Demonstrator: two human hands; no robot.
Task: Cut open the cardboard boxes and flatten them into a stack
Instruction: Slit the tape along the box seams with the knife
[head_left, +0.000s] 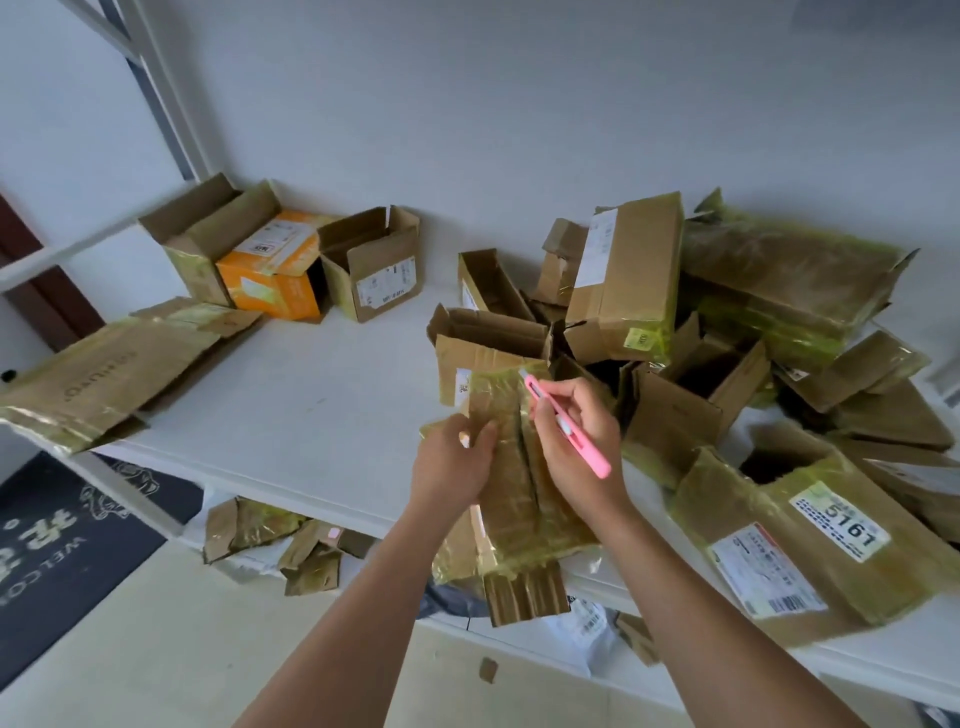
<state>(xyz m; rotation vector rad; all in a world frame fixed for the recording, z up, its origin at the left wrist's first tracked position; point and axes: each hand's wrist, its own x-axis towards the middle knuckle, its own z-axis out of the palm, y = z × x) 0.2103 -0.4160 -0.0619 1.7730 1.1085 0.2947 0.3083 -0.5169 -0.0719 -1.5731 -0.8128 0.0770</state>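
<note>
On the white counter (291, 395), the left hand (449, 460) grips a taped cardboard box (511, 467); the right hand (576, 431) pinches a pink cutter (566, 426).

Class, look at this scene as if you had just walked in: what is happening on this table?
A person is breaking down cardboard boxes. The left hand holds a taped box at the near edge of the white table, while the right hand grips a pink cutter at its seam. Flattened cardboard lies at the left; more boxes are heaped at the right.
</note>
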